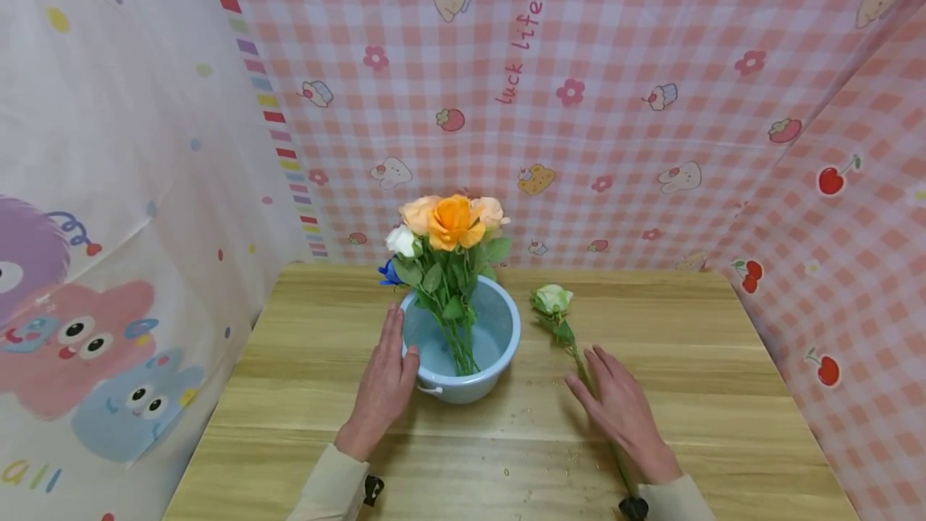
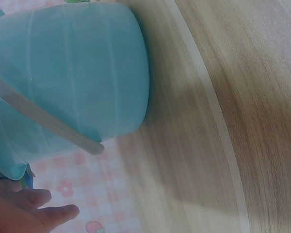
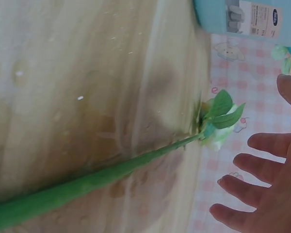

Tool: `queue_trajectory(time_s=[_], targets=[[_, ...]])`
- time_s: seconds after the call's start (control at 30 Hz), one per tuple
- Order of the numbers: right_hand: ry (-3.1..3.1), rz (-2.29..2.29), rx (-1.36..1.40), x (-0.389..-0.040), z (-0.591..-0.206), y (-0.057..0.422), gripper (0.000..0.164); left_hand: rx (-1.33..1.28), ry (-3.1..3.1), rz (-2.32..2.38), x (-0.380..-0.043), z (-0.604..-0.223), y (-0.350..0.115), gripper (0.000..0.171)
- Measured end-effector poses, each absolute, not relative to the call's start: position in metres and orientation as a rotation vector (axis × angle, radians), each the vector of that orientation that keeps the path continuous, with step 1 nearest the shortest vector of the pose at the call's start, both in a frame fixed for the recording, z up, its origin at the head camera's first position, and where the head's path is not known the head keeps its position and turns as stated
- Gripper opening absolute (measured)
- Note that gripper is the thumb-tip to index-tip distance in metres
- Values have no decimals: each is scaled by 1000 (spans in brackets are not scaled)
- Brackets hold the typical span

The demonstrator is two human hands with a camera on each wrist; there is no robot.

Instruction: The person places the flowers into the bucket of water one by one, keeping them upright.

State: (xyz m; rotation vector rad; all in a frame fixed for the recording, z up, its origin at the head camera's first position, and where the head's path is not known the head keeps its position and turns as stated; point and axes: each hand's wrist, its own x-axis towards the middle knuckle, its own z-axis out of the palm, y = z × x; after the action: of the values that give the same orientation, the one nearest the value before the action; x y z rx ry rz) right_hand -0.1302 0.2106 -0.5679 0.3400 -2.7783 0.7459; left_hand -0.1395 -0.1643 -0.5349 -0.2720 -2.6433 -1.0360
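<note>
A light blue bucket (image 1: 463,391) stands on the wooden table, holding several flowers, among them an orange rose (image 1: 455,223), a white rose (image 1: 400,240) and a blue flower (image 1: 389,272). My left hand (image 1: 382,380) lies against or right beside the bucket's left rim with its fingers extended; exact contact is hard to tell. To the right, a pale green rose (image 1: 553,298) lies on the table, bloom toward the back. Over its stem (image 3: 111,172) hovers my right hand (image 3: 269,189), fingers spread and apart from it in the right wrist view.
The bucket's pale handle (image 2: 48,116) hangs down its side. Water drops (image 1: 507,472) dot the table between the bucket and the rose. A checked pink cloth (image 1: 564,135) hangs behind the table, and a white printed cloth (image 1: 145,207) hangs at left.
</note>
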Motion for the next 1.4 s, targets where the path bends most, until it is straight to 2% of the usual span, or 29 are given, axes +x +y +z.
queue_trajectory(time_s=[0.5, 0.83, 1.4], targets=[[-2902, 784, 251, -119, -578, 224, 66, -270, -2643, -1040, -139, -533, -163, 63], [-2947, 820, 151, -114, -585, 231, 59, -270, -2646, -1043, -139, -533, -163, 63], [-3013, 879, 111, -121, -592, 232, 27, -286, -2643, -1039, -140, -533, -164, 63]])
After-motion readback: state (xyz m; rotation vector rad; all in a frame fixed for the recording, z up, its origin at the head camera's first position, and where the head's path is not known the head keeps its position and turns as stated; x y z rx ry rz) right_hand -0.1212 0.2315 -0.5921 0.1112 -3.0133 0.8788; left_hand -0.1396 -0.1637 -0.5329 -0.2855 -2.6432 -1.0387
